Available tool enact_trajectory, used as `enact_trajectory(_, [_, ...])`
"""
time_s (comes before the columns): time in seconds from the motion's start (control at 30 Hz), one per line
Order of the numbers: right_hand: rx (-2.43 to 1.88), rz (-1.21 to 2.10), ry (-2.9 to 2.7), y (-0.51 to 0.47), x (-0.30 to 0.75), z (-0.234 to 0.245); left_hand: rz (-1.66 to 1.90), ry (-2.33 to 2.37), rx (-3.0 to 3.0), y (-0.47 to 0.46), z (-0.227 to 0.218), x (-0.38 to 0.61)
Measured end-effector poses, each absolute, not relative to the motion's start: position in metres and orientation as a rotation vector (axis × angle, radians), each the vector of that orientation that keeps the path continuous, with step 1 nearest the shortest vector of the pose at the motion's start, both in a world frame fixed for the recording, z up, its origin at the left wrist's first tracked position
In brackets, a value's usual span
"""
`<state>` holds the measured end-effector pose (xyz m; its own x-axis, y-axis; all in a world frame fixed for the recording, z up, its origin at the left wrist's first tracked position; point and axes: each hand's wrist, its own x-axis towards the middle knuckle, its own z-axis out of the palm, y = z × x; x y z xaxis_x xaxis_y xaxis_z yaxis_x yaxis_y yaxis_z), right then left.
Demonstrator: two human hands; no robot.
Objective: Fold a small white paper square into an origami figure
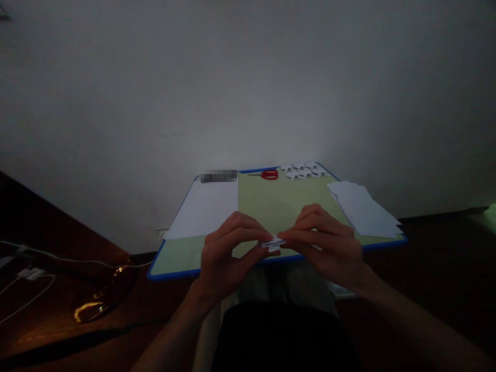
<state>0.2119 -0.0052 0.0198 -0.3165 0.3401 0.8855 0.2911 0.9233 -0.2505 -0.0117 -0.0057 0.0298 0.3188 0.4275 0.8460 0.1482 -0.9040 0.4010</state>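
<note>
My left hand and my right hand meet above the near edge of a green board with a blue rim. Both pinch a small folded piece of white paper between thumb and fingertips, the fingers curled round it. Most of the paper is hidden by the fingers. Its shape cannot be made out in the dim light.
On the board lie a white sheet at the left, a stack of white paper strips at the right, red-handled scissors at the far edge and several folded white paper pieces beside them. White cables lie on the dark surface at left.
</note>
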Motion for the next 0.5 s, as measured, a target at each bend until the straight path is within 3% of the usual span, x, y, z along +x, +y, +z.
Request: enact_trajectory(0.5, [-0.403,0.151,-1.751,-0.019,0.2,0.009,1.784,0.478,2.272,-0.035,0.048,-0.001])
